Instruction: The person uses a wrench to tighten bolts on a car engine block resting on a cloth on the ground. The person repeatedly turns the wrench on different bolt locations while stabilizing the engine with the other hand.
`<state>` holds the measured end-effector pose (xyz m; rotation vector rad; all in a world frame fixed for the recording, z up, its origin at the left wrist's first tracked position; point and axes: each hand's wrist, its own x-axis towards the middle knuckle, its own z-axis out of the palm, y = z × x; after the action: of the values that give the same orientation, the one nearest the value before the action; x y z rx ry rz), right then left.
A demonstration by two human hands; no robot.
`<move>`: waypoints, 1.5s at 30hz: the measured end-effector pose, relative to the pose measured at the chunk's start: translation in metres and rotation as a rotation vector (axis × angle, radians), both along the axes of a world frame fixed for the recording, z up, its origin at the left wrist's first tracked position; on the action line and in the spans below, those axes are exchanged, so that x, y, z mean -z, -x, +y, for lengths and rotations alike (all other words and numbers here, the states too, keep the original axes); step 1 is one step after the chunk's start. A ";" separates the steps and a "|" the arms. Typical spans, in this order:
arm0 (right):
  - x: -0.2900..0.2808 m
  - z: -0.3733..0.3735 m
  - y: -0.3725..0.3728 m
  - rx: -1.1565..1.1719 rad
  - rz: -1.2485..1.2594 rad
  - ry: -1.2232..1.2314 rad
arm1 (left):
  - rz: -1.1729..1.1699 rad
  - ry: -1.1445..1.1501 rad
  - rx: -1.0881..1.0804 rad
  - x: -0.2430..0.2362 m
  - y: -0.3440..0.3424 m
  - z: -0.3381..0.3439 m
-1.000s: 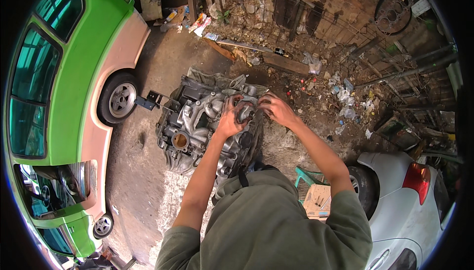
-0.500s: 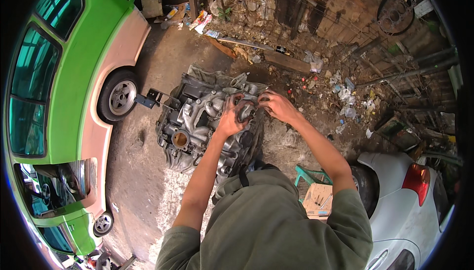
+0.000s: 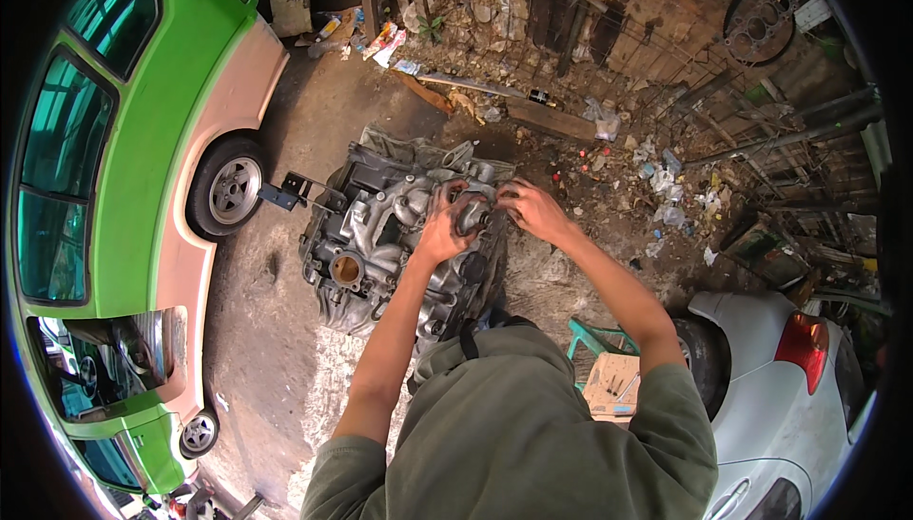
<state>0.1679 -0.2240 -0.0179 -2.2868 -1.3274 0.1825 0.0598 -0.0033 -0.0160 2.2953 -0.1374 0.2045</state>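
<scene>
A grey metal engine (image 3: 380, 244) sits on the ground in front of me, with a cast intake manifold and a brass-coloured round opening (image 3: 345, 268) at its left. My left hand (image 3: 445, 218) has its fingers curled round a rounded metal housing (image 3: 473, 216) at the engine's upper right. Just right of that housing, my right hand (image 3: 529, 206) has its fingers bent and pinched at the housing's far edge; what is between those fingertips is too small to make out. A black bracket (image 3: 290, 195) sticks out from the engine's left side.
A green and pink car (image 3: 147, 187) stands at the left, a silver car (image 3: 761, 406) at the lower right. Beside me is a green stool (image 3: 590, 339) with cardboard (image 3: 611, 382) and small tools. Litter, planks and rusty wire mesh (image 3: 666, 35) lie along the back and right.
</scene>
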 end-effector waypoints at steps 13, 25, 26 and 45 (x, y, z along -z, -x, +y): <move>0.047 0.014 0.124 0.709 1.337 -0.666 | -0.036 -0.018 0.012 0.001 0.000 0.000; 0.034 -0.009 0.074 0.589 0.314 -0.330 | -0.025 0.021 0.020 0.003 -0.002 0.000; 0.031 -0.010 0.067 0.560 0.290 -0.304 | -0.017 0.037 0.020 0.003 -0.001 0.000; 0.001 -0.002 0.002 0.087 0.036 -0.101 | 0.020 -0.008 -0.001 -0.002 0.000 0.001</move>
<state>0.1658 -0.2259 -0.0190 -2.2404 -1.1889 0.1240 0.0598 -0.0025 -0.0142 2.3052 -0.1271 0.1817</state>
